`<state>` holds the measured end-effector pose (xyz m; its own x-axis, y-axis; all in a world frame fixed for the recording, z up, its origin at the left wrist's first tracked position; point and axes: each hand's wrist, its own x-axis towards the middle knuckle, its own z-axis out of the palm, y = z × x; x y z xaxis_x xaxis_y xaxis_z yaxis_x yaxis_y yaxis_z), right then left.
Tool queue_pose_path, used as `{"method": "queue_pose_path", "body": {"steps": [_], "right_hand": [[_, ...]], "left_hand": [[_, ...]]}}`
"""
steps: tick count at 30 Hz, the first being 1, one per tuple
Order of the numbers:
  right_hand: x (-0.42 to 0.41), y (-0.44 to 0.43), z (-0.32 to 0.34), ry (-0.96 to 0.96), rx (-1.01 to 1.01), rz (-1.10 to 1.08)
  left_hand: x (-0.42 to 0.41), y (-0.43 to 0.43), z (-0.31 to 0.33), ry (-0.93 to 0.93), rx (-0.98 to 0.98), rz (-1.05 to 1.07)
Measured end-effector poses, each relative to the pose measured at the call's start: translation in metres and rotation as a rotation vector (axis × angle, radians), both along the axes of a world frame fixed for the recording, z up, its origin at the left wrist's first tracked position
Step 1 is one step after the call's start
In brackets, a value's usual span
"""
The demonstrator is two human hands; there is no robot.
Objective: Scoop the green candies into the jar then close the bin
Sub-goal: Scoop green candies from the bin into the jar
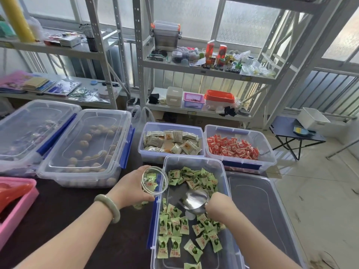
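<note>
The person's forearms are bare as far back as the lower edge of the view, with no cloth over them. The left hand (132, 188) and right hand (219, 204) are ungloved. The left wrist carries a bangle (107, 207): one thick, closed ring, round in section, pale milky green with a smooth, faintly glossy surface and slightly lighter cloudy patches. It lies just behind the hand. The right wrist and fingers that show are bare too.
</note>
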<state>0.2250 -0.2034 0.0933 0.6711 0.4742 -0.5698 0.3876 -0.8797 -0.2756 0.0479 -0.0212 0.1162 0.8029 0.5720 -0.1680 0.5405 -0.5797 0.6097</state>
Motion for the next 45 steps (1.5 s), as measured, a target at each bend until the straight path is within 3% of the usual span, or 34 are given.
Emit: {"method": "queue_pose_path", "body": {"steps": [6, 11, 24, 27, 30, 32, 37, 45], "right_hand": [[0.007, 0.026, -0.018, -0.029, 0.072, -0.122], [0.020, 0.039, -0.033, -0.058, -0.003, -0.027], [0.045, 0.047, -0.060, -0.056, 0.086, 0.002], [0.043, 0.039, -0.075, 0.051, 0.158, -0.100], [0.028, 0.035, -0.092, 0.515, 0.354, -0.471], [0.019, 0.035, -0.098, 0.654, 0.425, -0.631], [0.008, 0.028, -0.113, 0.620, 0.592, -0.682], [0.003, 0.015, -0.110, 0.637, 0.661, -0.630]], "left_hand": [[0.005, 0.005, -0.004, 0.018, -0.008, 0.000], [0.010, 0.011, -0.007, 0.044, -0.003, -0.002], [0.015, 0.015, -0.012, 0.053, -0.009, 0.010], [0.015, 0.015, -0.013, 0.055, -0.011, 0.020], [0.015, 0.013, -0.012, 0.046, 0.003, 0.018], [0.014, 0.012, -0.012, 0.045, 0.004, 0.027], [0.013, 0.012, -0.014, 0.051, -0.011, 0.055], [0.012, 0.010, -0.014, 0.036, -0.031, 0.091]]}}
